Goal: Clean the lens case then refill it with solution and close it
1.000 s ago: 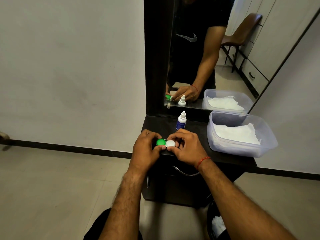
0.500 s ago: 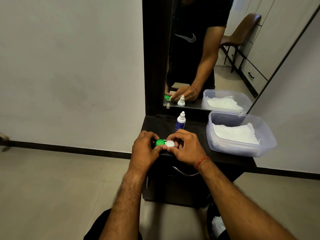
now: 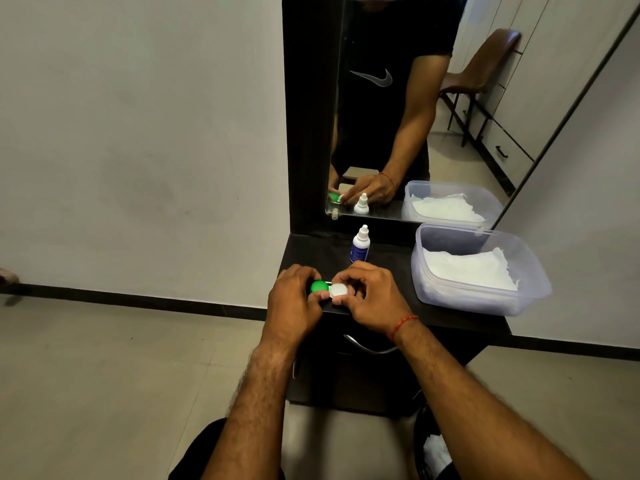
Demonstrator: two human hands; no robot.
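Note:
The lens case (image 3: 329, 288) has a green cap on its left and a white cap on its right, and sits at the front of the dark dresser top (image 3: 311, 252). My left hand (image 3: 294, 301) grips the green end of the case. My right hand (image 3: 370, 296) has its fingers around the white cap (image 3: 338, 290). A small solution bottle (image 3: 360, 244) with a white nozzle and blue label stands upright just behind my hands. The case body under the caps is mostly hidden by my fingers.
A clear plastic tub (image 3: 485, 299) with white tissue (image 3: 467, 270) in it stands on the right of the dresser top. A mirror (image 3: 398, 116) rises behind, showing my reflection. A drawer handle (image 3: 367, 346) is below the top's front edge.
Both hands stay on the lens case in nearly the same place. The fingers of my right hand have shifted slightly around the white cap.

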